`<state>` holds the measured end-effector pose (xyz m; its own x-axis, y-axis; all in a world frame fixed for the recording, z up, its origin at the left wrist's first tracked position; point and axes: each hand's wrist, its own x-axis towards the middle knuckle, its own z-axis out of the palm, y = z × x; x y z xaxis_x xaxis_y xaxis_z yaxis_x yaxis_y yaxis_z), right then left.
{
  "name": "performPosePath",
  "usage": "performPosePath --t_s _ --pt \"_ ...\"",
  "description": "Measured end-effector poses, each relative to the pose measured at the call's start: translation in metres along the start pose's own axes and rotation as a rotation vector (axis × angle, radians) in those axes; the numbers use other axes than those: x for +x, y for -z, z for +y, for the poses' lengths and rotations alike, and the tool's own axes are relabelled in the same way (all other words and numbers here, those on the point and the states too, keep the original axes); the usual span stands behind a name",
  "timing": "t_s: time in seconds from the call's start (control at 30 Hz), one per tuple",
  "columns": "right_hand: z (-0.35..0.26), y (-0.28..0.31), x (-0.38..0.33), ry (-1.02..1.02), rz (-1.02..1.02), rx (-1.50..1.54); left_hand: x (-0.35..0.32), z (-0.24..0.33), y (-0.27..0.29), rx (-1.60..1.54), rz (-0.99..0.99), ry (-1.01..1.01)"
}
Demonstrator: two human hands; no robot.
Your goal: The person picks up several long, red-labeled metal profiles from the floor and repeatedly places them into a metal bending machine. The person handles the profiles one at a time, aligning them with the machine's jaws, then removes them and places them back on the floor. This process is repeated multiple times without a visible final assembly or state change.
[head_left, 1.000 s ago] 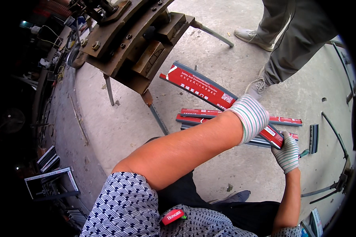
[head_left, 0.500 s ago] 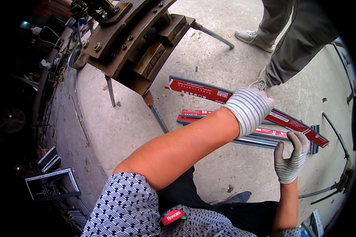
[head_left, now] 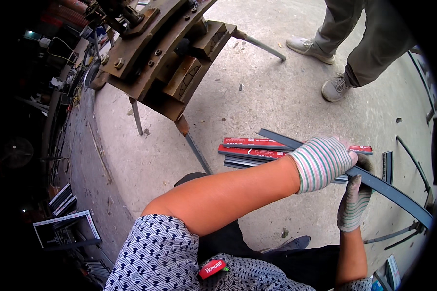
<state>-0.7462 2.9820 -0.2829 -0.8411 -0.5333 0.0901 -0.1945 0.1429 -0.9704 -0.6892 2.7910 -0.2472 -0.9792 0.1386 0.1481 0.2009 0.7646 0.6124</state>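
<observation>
A long dark grey metal profile strip [head_left: 391,192] slants from the middle of the view down to the right, bare grey side showing. My left hand [head_left: 322,162], in a striped knitted glove, is closed over its middle part. Just to the right, my right hand [head_left: 353,207] in a matching glove grips the strip from below, thumb on the near side and fingers partly hidden behind it. Beneath, several grey profile pieces with red printed film [head_left: 252,152] lie on the concrete floor, partly covered by my left hand and forearm.
A heavy rusty metal machine [head_left: 179,72] on legs stands at the upper left. Another person's legs and shoes [head_left: 336,88] are at the upper right. A short dark profile piece [head_left: 387,167] and curved thin bars [head_left: 412,162] lie to the right. Frames [head_left: 65,216] sit at the lower left.
The strip has turned over from its red film side to its grey side and shifted lower right. My right hand has closed on it. The other person's nearer foot has moved.
</observation>
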Motion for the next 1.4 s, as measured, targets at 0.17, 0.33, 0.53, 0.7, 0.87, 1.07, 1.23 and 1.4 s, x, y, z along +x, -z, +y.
performPosePath --t_s 0.17,0.33,0.53,0.7,0.87,1.07,1.23,1.4 --pt "-0.026 -0.005 -0.004 -0.091 0.017 0.253 0.0 0.007 -0.002 0.071 0.021 -0.012" --pt "-0.02 0.011 0.014 -0.125 0.023 0.587 -0.003 0.008 -0.001 0.227 0.3 -0.074" --pt "0.001 0.033 0.027 -0.247 0.06 0.976 -0.001 0.008 0.0 0.291 0.298 -0.089" --pt "0.015 0.044 0.033 -0.431 0.047 1.303 -0.003 0.011 0.002 0.311 0.359 -0.094" --pt "0.031 0.048 0.034 -0.53 0.083 1.336 -0.005 0.012 0.004 0.326 0.333 -0.082" --pt "0.033 0.049 0.037 -0.483 -0.014 1.342 -0.006 0.013 0.007 0.311 0.312 -0.073" --pt "0.022 0.047 0.039 -0.34 0.038 1.186 -0.008 0.01 0.009 0.276 0.304 -0.068" --pt "0.002 0.037 0.041 -0.102 0.102 0.793 -0.012 0.003 0.008 0.181 0.253 0.017"
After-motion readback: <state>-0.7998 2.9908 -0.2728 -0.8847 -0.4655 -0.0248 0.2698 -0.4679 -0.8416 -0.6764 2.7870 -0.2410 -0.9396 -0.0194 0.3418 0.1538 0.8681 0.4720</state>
